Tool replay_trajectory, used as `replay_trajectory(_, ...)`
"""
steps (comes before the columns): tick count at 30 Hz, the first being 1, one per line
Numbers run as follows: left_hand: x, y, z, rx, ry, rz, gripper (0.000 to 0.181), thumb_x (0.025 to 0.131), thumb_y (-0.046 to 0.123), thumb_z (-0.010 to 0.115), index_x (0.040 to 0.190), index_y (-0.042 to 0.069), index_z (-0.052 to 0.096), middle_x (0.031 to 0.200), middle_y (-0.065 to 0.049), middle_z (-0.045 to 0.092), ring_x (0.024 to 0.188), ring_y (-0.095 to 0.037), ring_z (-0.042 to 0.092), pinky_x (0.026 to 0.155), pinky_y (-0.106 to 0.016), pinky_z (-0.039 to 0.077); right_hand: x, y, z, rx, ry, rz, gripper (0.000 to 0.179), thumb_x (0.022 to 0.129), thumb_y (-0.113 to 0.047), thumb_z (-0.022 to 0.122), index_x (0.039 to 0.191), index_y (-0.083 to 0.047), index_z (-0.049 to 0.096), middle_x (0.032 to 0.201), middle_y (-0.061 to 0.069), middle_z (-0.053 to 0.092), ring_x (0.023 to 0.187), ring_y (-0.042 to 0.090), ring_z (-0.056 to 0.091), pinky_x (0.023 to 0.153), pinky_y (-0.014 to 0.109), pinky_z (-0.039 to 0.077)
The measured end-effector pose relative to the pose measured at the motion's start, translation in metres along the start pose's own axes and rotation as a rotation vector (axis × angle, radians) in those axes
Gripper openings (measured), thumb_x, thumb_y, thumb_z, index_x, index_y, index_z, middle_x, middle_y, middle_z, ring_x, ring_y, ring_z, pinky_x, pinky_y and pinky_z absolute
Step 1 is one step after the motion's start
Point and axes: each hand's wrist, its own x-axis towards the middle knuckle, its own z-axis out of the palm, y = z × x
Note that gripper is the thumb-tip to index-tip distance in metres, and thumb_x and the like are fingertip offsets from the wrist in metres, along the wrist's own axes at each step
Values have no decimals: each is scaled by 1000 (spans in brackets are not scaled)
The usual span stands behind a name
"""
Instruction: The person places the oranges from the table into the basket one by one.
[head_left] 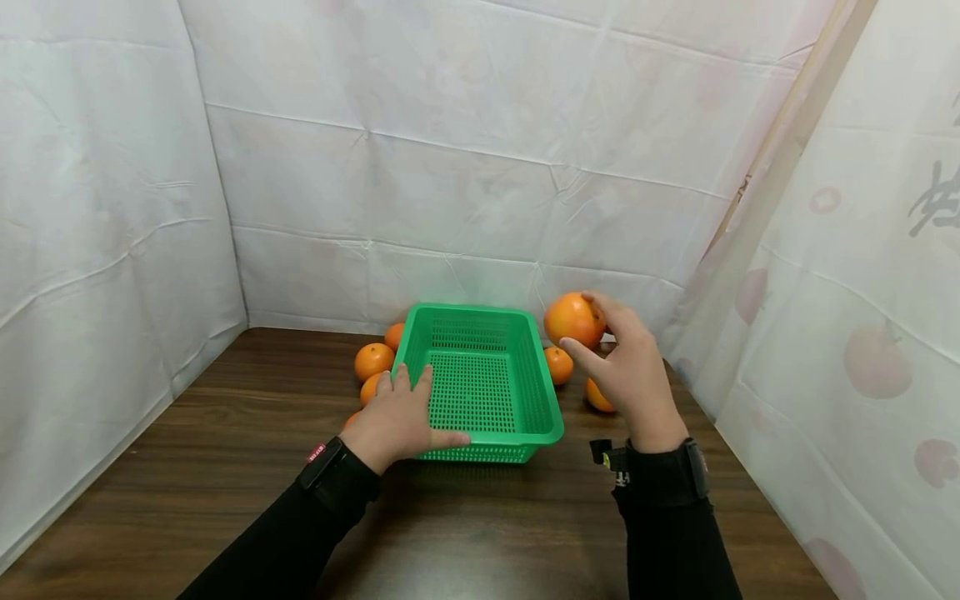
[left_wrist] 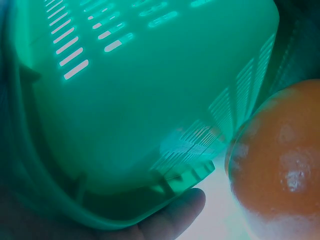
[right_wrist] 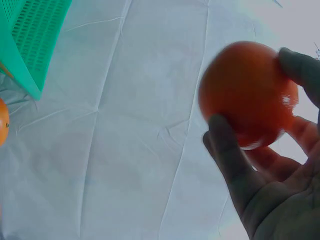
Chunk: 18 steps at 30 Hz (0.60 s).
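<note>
A large orange point(head_left: 573, 320) is in my right hand point(head_left: 633, 371), held between thumb and curled fingers above the right rim of the green basket. The right wrist view shows the same orange point(right_wrist: 248, 95) raised in front of the white cloth. My left hand point(head_left: 397, 421) rests at the near left corner of the green plastic basket point(head_left: 467, 437), its fingers spread over the rim and its thumb along the front edge. In the left wrist view a fingertip point(left_wrist: 187, 207) lies against the basket rim point(left_wrist: 107, 220). No fruit lies inside the basket.
Several oranges point(head_left: 372, 361) line the basket's left side, partly hidden by it and my left hand. To its right sit an orange point(head_left: 558, 365) beside the wall and another orange point(head_left: 599, 396) near my right wrist. White cloth point(head_left: 465, 167) encloses the brown table point(head_left: 247, 467).
</note>
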Motion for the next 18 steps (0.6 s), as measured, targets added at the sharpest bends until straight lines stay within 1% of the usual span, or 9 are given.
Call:
replay_trajectory(3,0,0,0,-3,-3,-1,134,76,94,63,172,11,20,172,-37,16,158,-61,17,106,-71,50,0,-1,1,8,33,-31,68,94,-33,84,155,-21,55,146,10,62,113,25,64,82,14,53)
replay_trajectory(5,0,0,0,-2,-5,-2,134,76,94,63,172,11,20,172,-36,16,158,-61,17,106,-71,50,0,-1,3,11,44,-46,68,94,-32,84,155,-21,56,145,11,62,112,24,64,81,11,50)
replay_trajectory(11,-2,1,-1,-7,-8,-4,132,77,93,63,172,12,19,173,-36,16,159,-60,17,106,-70,51,0,-3,6,-2,61,-65,69,93,-31,86,155,-23,56,145,10,62,112,23,63,82,16,52)
replay_trajectory(18,-3,1,-1,-9,-11,-8,131,78,93,63,172,13,19,173,-35,15,159,-60,17,105,-69,52,0,-5,8,3,52,-72,69,93,-30,86,154,-22,56,145,9,62,112,23,62,82,26,56)
